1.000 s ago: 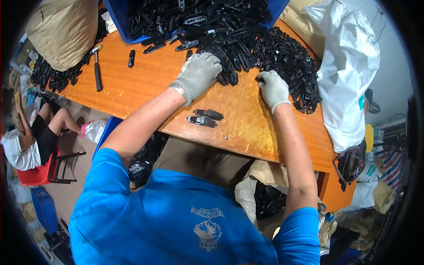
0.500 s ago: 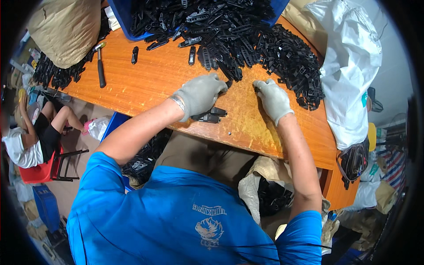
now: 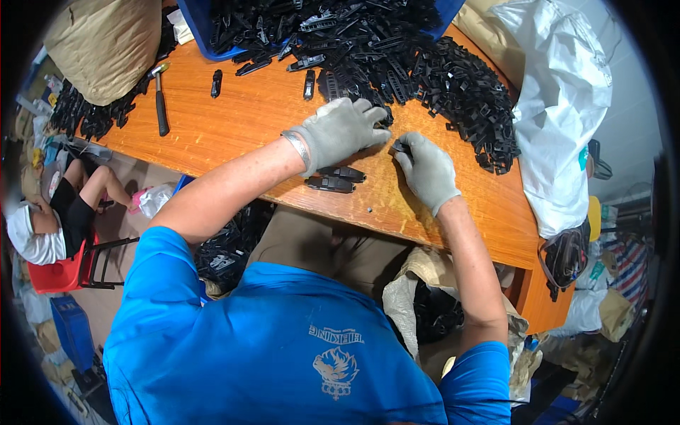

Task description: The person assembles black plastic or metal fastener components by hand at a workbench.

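Note:
Both my hands wear grey work gloves. My left hand point(image 3: 346, 133) is open, its fingers stretched apart over the near edge of a pile of long black plastic parts point(image 3: 361, 60). Dark pieces lie under and beside its fingertips. Just to the right, my right hand point(image 3: 427, 170) is closed in a pinch on a small black plastic piece point(image 3: 401, 146), held low over the table. Two assembled black parts point(image 3: 331, 183) lie side by side below my left wrist, near the table's front edge.
Small black clips point(image 3: 471, 106) are heaped at the right of the wooden table point(image 3: 248, 106). A blue bin point(image 3: 212, 51) stands at the back, a hammer point(image 3: 161, 103) lies left. A white sack point(image 3: 563, 120) hangs right. A person point(image 3: 46, 227) sits at far left.
My left hand has moved up and right toward the pile, its fingers opening. My right hand has shifted slightly left and nearer me, still pinching the small piece.

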### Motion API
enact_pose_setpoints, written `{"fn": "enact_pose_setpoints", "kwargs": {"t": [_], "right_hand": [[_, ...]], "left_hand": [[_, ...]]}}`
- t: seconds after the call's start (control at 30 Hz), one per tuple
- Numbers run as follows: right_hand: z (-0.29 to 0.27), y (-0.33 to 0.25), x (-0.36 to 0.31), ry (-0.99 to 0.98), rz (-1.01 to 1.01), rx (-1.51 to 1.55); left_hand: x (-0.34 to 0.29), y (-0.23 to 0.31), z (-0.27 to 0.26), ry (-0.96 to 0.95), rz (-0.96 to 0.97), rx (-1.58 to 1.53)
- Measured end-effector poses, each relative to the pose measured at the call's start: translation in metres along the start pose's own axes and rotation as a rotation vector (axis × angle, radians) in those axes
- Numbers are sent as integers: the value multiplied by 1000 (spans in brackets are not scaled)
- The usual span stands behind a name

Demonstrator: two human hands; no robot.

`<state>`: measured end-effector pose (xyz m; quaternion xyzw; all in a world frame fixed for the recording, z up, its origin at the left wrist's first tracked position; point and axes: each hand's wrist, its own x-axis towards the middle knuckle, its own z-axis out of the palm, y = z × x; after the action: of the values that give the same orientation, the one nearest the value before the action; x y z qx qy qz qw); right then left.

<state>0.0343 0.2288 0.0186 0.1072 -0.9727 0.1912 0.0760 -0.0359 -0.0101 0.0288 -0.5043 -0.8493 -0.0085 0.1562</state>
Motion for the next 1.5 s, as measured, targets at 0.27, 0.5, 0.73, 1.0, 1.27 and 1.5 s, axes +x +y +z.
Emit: {"fn": "enact_pose_setpoints", "kwargs": {"t": [0.27, 0.5, 0.73, 1.0, 1.27, 1.5], "right_hand": [[1, 4, -10, 18, -13, 55], [-2, -21, -16, 9, -65, 152], [12, -27, -10, -61, -6, 159], [27, -35, 12, -66, -192, 17], [16, -4, 28, 0, -297, 349], [-3, 63, 87, 218, 197, -198]], "left_hand": [[5, 3, -3, -112, -3, -77], [-27, 12, -11, -78, -371, -434], [-42, 12, 5, -121, -474, -496], [-40, 12, 20, 38, -418, -455], [-52, -25, -21, -218, -389, -805], [-2, -8, 3, -158, -682, -215]]}}
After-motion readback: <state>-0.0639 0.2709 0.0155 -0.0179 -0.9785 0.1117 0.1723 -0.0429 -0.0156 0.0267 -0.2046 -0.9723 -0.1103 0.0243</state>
